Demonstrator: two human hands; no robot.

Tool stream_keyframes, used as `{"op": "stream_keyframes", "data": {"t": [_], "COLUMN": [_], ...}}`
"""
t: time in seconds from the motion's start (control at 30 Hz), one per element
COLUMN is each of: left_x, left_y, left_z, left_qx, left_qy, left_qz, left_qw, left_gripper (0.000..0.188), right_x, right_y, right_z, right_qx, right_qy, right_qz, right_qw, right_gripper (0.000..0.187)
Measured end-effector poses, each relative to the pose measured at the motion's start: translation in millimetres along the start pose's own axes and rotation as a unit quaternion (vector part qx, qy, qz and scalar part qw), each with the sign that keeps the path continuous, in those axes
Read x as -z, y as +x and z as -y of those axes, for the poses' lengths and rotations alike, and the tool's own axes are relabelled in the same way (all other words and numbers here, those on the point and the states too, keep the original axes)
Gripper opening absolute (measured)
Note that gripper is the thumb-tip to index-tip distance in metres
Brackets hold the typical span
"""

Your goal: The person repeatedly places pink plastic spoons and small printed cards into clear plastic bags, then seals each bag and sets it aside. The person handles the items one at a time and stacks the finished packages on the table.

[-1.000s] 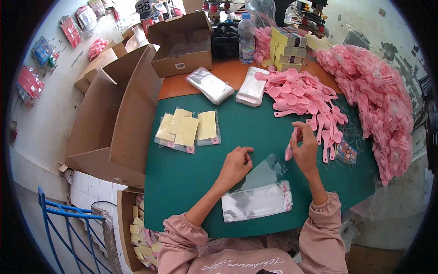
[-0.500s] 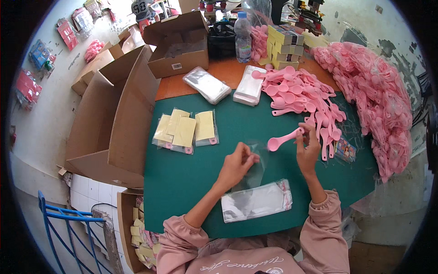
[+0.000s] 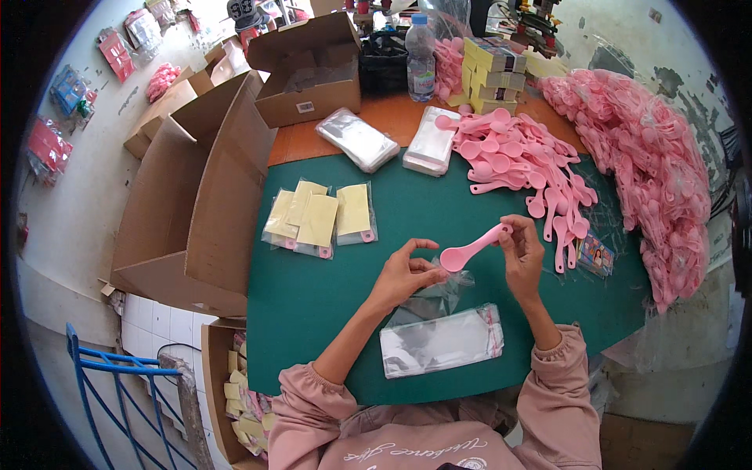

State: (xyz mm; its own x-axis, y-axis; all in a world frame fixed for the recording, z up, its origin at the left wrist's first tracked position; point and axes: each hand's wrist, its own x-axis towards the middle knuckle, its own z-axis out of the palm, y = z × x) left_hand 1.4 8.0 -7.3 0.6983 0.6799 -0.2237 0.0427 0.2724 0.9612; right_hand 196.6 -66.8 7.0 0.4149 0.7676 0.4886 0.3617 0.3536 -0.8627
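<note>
My right hand (image 3: 523, 254) pinches a pink plastic spoon (image 3: 475, 248) by the end of its handle, with the bowl pointing left. My left hand (image 3: 403, 274) holds a thin clear plastic bag (image 3: 435, 301), its fingers curved round the bag's upper end. The spoon's bowl is at the left fingertips, over the top of the bag; whether it is inside the bag's mouth I cannot tell. Below both hands, a stack of clear bags (image 3: 442, 345) lies on the green mat (image 3: 313, 313). Several filled bags with yellow cards (image 3: 317, 221) lie to the left.
Loose pink spoons (image 3: 509, 157) are heaped at the far right, beside a large bundle of bagged spoons (image 3: 650, 172). Two more bag stacks (image 3: 358, 141) lie at the back, near a water bottle (image 3: 421, 59) and packs of cards (image 3: 492, 74). Cardboard boxes (image 3: 184, 204) stand left.
The spoon has moved left and slightly down, toward my left hand. My left fingers have spread from a tighter pinch, and the bag's top has crumpled toward the spoon.
</note>
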Motion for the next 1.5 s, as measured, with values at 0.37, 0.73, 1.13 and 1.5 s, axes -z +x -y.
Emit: {"op": "stream_keyframes", "data": {"t": [0.37, 0.73, 1.13, 1.5], "left_x": [5.0, 3.5, 2.2, 1.1], "left_y": [1.9, 2.1, 3.3, 2.3], "left_z": [2.7, 5.0, 6.8, 5.0], "left_qx": [-0.01, -0.033, -0.021, -0.025], "left_qy": [0.028, -0.015, -0.004, 0.011], "left_qz": [0.053, 0.051, 0.019, 0.011], "left_qw": [0.998, 0.998, 1.0, 1.0], "left_gripper": [0.045, 0.039, 0.035, 0.038], "right_x": [0.9, 1.8, -1.3, -4.0], "right_y": [-0.4, 0.6, -1.5, -1.2], "right_z": [2.6, 6.4, 5.7, 5.7], "right_qx": [0.004, -0.01, -0.023, -0.024], "right_qy": [-0.014, 0.014, 0.016, 0.037], "right_qz": [0.0, -0.003, 0.031, -0.005], "right_qw": [1.0, 1.0, 0.999, 0.999], "right_gripper": [0.015, 0.017, 0.017, 0.017]}}
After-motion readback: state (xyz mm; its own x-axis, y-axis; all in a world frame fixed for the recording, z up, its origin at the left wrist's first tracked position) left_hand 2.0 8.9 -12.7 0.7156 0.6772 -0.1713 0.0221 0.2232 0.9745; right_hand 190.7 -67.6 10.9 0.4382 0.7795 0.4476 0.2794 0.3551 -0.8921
